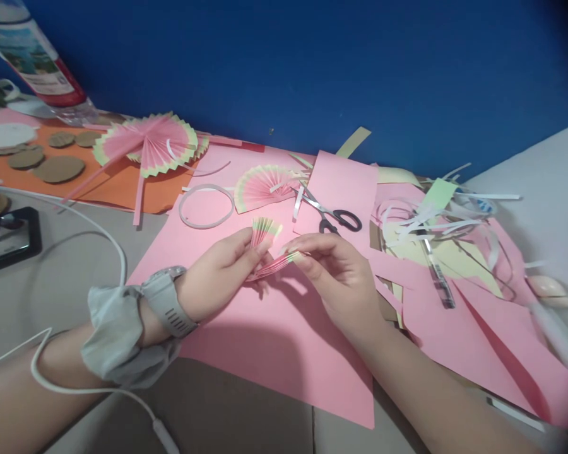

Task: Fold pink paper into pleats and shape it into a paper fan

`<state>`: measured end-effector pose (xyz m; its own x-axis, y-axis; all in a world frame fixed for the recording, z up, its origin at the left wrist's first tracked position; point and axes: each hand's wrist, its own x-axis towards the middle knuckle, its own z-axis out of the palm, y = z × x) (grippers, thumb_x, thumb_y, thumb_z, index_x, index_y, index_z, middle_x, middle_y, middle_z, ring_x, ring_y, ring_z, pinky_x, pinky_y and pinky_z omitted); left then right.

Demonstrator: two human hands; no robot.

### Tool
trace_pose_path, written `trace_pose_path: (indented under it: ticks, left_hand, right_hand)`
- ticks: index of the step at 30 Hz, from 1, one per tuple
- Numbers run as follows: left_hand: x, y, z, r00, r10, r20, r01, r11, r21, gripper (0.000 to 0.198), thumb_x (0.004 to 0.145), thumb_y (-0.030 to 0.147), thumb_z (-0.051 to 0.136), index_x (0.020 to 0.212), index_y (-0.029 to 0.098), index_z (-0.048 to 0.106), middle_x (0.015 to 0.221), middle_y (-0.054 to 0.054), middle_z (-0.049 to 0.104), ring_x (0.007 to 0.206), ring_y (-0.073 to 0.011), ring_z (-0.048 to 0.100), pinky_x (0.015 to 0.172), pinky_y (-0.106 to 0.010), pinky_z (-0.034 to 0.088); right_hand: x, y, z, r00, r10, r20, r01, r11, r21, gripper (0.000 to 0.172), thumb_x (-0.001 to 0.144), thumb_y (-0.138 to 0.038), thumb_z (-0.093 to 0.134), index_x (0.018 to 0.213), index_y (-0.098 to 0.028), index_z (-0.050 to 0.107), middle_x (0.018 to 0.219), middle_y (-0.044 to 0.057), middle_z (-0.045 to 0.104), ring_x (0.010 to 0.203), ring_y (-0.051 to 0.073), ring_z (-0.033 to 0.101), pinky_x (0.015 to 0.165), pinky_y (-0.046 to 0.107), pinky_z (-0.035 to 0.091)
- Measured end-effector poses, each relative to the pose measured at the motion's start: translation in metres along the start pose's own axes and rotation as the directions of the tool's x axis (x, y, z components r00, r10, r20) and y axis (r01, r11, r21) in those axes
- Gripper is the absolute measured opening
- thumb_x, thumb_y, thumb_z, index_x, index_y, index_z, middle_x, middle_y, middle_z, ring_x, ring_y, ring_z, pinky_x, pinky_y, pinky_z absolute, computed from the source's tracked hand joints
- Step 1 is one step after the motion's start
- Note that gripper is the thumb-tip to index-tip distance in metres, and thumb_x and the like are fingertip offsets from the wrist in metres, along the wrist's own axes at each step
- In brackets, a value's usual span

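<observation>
Between my hands is a pleated paper fan (265, 232), pink with a green and yellow edge. My left hand (224, 268) pinches it around its middle, thumb on top. With thumb and fingertips my right hand (336, 274) grips the other, tightly folded end. Just beyond lies a second pleated paper fan (265, 186), spread in a half circle. Scissors (329, 211) with black handles rest near it, blades partly apart. A pale ring of tape or cord (207, 206) sits to the left. Pink paper (274, 353) is spread beneath my hands.
Finished-looking pink and green fans with paper sticks (146, 142) lie back left, beside cardboard discs (59, 169) on orange paper (118, 186). A bottle (42, 69) leans against the blue wall (312, 69). A phone (9, 239) lies left. Paper strips (435, 214) and a pen (438, 274) clutter the right. A white cable (118, 243) crosses my left arm.
</observation>
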<state>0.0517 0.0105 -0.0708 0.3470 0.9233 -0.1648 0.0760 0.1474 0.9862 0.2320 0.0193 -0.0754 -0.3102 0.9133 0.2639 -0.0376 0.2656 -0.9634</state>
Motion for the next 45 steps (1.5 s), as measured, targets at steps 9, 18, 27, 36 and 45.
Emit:
trace_pose_path:
  ticks: [9,18,27,36,45]
  left_hand:
    - [-0.003,0.001,0.003,0.986,-0.022,0.164,0.033,0.997,-0.065,0.037,0.096,0.046,0.025,0.085,0.017,0.046,0.059,0.004,0.051,0.045,-0.0073,0.041,0.051,-0.026,0.041]
    - [-0.003,0.002,0.003,0.954,0.133,0.268,-0.144,0.989,0.019,0.023,0.092,0.035,0.043,0.107,0.018,0.044,0.088,-0.002,0.051,0.081,-0.0142,0.049,0.077,-0.03,0.043]
    - [-0.003,0.001,0.004,0.973,0.033,0.229,-0.038,0.999,0.014,0.031,0.093,0.046,0.033,0.078,0.019,0.038,0.067,0.003,0.041,0.06,-0.011,0.038,0.061,-0.027,0.04]
    - [-0.002,0.001,-0.002,0.919,0.046,0.391,0.03,0.982,-0.185,0.041,0.097,0.039,0.026,0.072,0.015,0.049,0.061,0.001,0.05,0.05,-0.0084,0.039,0.057,-0.027,0.042]
    - [-0.002,0.006,-0.012,0.778,-0.121,0.616,0.312,0.926,-0.212,0.03,0.092,0.041,0.045,0.106,0.016,0.056,0.083,-0.007,0.069,0.052,-0.0084,0.058,0.052,-0.021,0.045]
  right_hand:
    - [-0.001,-0.004,0.002,0.999,0.016,0.035,-0.015,1.0,-0.008,0.014,0.087,-0.014,0.058,0.091,-0.027,0.063,0.101,-0.003,0.068,0.099,0.009,0.063,0.091,0.024,0.051]
    - [-0.001,-0.005,0.002,0.999,0.026,0.025,-0.025,0.999,-0.03,0.012,0.087,-0.014,0.058,0.09,-0.025,0.062,0.099,-0.002,0.068,0.102,0.01,0.063,0.092,0.024,0.051]
    - [-0.001,-0.003,0.001,1.0,0.0,0.025,0.002,0.998,-0.069,0.013,0.087,-0.014,0.057,0.092,-0.025,0.062,0.096,-0.002,0.066,0.098,0.008,0.062,0.09,0.023,0.05]
    - [0.0,0.0,-0.002,0.998,0.025,0.057,-0.023,0.999,-0.03,0.013,0.087,-0.015,0.057,0.092,-0.026,0.062,0.099,-0.002,0.067,0.098,0.009,0.063,0.089,0.025,0.05]
    - [0.006,0.003,-0.007,0.989,-0.047,0.142,0.05,0.999,-0.012,0.008,0.084,-0.018,0.061,0.086,-0.026,0.063,0.089,0.0,0.055,0.09,0.012,0.056,0.082,0.029,0.049]
